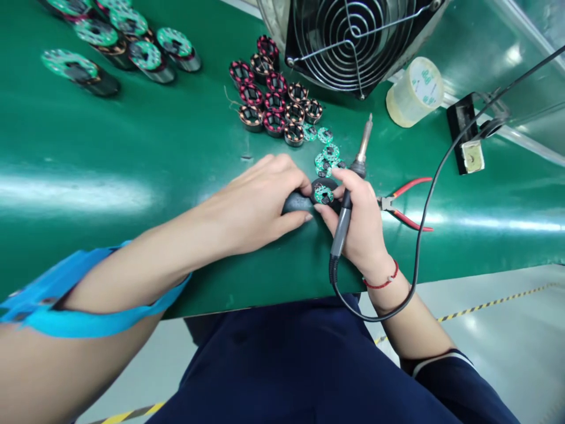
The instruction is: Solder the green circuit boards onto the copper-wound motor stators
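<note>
Starting at the far left of the green bench (132,176), you have a cluster of wound coils capped with green boards (128,44), which look like finished pieces. Nearer you, your left hand (260,203), with a blue wrist strap (88,294) on that arm, is curled tight around a black holder (296,203). Beyond it, a heap of bare coils (273,100) and a few loose green boards (326,154) lie together, so by my reading plenty remains unjoined. The coil and board in hand (323,193) sits on the end of the holder, between your two hands near the front edge. Your right hand (362,224) pinches that piece with thumb and fingertips while gripping the soldering iron (344,221), whose tip points up and away, clear of the board; I see no joint being made here. To the right, red-handled cutters (406,203) lie just beside your knuckles, and the iron's black cable (435,182) loops over them and around your wrist, where it could snag. Farther back stand a wire-guarded fan (353,41), a tape roll (415,91) and a black stand (461,138).
</note>
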`<state>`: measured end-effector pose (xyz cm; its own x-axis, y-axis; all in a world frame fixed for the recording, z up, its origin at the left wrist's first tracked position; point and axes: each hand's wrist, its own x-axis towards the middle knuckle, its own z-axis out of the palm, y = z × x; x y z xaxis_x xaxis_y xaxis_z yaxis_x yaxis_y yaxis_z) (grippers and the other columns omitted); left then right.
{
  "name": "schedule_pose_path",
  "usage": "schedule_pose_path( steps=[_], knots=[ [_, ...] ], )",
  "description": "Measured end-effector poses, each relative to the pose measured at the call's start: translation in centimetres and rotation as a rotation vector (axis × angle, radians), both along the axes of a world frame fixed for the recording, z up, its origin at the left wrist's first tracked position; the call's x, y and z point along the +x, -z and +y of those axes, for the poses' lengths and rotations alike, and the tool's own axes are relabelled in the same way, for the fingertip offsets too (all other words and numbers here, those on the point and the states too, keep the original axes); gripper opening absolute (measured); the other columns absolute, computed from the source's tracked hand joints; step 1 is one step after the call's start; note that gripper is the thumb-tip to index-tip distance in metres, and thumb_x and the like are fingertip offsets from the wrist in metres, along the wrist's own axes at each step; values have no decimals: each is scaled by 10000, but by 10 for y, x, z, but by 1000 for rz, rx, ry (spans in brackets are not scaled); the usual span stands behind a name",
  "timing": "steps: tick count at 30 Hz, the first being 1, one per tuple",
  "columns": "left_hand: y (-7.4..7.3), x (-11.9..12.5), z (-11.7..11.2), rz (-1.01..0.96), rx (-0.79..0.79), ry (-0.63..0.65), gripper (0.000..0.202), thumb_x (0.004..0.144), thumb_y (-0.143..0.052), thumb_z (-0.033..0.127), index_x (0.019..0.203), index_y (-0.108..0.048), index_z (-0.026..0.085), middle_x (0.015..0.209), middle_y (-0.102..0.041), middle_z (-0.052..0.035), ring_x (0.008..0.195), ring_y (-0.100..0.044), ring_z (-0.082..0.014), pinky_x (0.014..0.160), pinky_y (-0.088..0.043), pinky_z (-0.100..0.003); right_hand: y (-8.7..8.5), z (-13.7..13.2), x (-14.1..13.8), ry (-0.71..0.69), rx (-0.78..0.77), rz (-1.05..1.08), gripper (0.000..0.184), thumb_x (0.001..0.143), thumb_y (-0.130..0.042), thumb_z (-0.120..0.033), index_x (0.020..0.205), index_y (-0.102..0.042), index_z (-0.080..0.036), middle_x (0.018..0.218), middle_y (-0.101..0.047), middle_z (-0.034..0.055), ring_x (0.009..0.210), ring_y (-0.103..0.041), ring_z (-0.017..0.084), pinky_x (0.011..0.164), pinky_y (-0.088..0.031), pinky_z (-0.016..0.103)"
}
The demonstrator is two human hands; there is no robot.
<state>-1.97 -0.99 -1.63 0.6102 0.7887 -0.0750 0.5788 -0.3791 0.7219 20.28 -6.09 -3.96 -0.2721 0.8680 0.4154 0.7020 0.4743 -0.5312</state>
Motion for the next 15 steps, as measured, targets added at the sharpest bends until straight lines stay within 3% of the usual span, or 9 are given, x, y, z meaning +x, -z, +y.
schedule_pose_path(
  steps=[5, 9, 15],
  knots=[
    [1, 7, -3, 34, 60, -29, 124, 896, -614, 324, 974, -653, 235, 1046, -648, -100, 1056, -610, -336, 991, -529, -520, 2, -2, -5, 0, -18, 102, 567, 1071, -659, -376, 1579, -417, -304, 1279, -744, 82, 1122, -710, 282, 1026, -615, 477],
    [2, 8, -2, 32, 86, -14, 132, 941, -566, 308, 879, -662, 241, 947, -645, -85, 983, -605, -320, 931, -519, -495, 0, -2, -7, -20, -44, 95, 465, 1115, -565, -362, 1560, -434, -331, 1250, -762, 62, 1097, -734, 267, 1041, -615, 477],
    [-6, 8, 1, -201, -28, -59, 135, 944, -568, 278, 850, -649, 225, 849, -631, -18, 813, -600, -210, 815, -499, -363, -6, -1, -4, -75, -9, 76, 487, 1109, -517, -259, 1569, -405, -371, 1293, -774, 28, 1131, -748, 248, 1059, -617, 463]
  ],
)
